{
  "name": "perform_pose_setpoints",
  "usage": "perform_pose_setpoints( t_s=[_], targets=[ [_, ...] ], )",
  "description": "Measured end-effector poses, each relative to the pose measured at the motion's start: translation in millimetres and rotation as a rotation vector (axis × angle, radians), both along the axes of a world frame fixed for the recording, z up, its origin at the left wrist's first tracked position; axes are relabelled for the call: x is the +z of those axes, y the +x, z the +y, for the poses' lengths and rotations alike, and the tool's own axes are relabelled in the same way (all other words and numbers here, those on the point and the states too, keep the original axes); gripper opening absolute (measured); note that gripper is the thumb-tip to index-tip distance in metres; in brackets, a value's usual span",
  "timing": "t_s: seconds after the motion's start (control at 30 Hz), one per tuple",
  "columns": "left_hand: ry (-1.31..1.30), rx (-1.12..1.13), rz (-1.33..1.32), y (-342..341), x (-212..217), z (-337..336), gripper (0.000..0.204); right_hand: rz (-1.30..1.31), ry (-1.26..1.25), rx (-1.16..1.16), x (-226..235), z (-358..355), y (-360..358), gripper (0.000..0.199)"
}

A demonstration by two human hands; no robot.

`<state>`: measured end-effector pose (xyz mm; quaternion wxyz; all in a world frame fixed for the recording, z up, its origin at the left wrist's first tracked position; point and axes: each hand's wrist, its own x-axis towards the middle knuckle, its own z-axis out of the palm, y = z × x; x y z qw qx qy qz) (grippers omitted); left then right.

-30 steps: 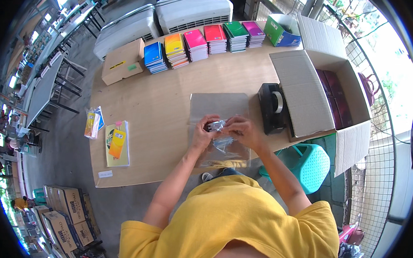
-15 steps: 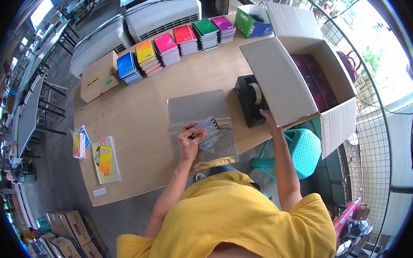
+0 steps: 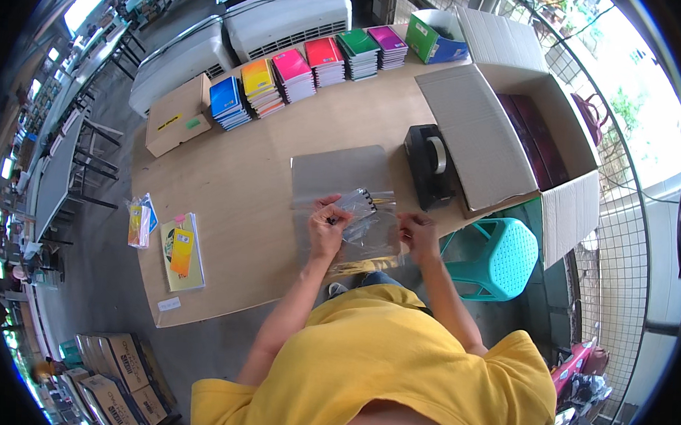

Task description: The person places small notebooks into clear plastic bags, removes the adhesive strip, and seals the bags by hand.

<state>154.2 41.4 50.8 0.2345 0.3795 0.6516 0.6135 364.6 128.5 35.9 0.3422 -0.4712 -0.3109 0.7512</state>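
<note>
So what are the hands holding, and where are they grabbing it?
A clear plastic bag with small items inside. The left hand pinches its left edge, and the right hand grips its right edge.

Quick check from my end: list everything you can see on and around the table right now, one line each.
clear plastic bag: one, transparent, near table edge, both hands on it
grey sheet: one, under the bag
tape dispenser: one, black, right of the sheet
open cardboard box: one, brown, right end of the table, dark items inside
notebook stacks: six, blue, yellow, pink, red, green, purple, along the far edge
small cardboard box: one, brown, far left
green and blue holder: one, far right corner
yellow booklet: one, near left
plastic stool: one, teal, right of the person
left hand: on the bag's left side
right hand: on the bag's right edge
</note>
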Motion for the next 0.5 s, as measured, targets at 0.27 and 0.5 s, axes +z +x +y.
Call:
perform_pose_setpoints(
  t_s=[0.27,0.5],
  targets=[
    [0.005,-0.041,0.125,-1,4,1,0.015,-0.312,0.466,0.078,51,-37,-74,0.096],
    [-0.040,-0.362,-0.370,-32,21,9,0.069,-0.233,0.484,0.035,-3,-30,-66,0.106]
  ],
)
